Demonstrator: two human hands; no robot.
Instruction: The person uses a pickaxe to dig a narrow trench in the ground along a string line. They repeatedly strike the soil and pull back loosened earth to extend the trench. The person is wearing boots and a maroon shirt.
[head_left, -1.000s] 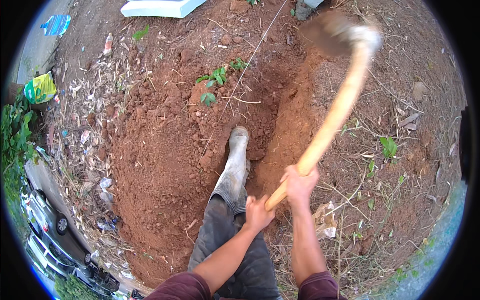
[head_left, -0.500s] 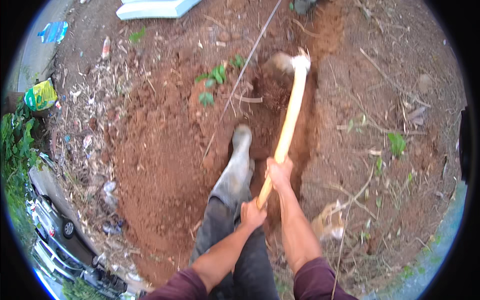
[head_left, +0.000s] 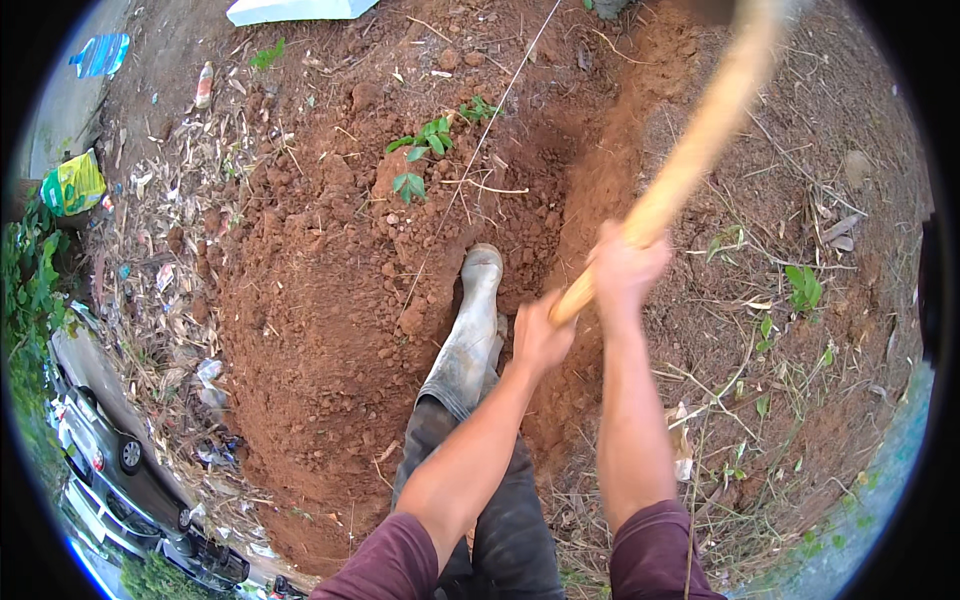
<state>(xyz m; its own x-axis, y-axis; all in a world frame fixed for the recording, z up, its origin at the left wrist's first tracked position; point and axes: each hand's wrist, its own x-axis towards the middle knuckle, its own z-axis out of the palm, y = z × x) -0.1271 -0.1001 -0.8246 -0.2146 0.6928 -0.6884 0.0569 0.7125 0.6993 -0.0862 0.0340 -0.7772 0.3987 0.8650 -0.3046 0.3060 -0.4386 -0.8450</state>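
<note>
Both my hands are wrapped round the pale wooden handle of a hoe point(head_left: 690, 150). My left hand point(head_left: 542, 335) grips the butt end, while my right hand point(head_left: 627, 262) holds a little farther up. The handle slants up to the far right and is smeared by motion. Its head is raised to the top edge, where only a dark blur shows. Below lies a trench point(head_left: 590, 200) of loose red soil, running away from me. My muddy rubber boot point(head_left: 480, 285) stands at the trench's left side, under my left forearm.
A taut string point(head_left: 507, 95) crosses the ground left of the trench. Heaped red soil point(head_left: 310, 370) lies at the left, with small green plants point(head_left: 430, 138) beyond it. Litter, a bottle point(head_left: 205, 85) and a yellow-green bag point(head_left: 73, 185) are farther left. Parked cars point(head_left: 120, 460) stand at lower left.
The hoe's head has come up out of the trench and swung up to the far right. Both hands have risen with the handle and moved to the right, still gripping it.
</note>
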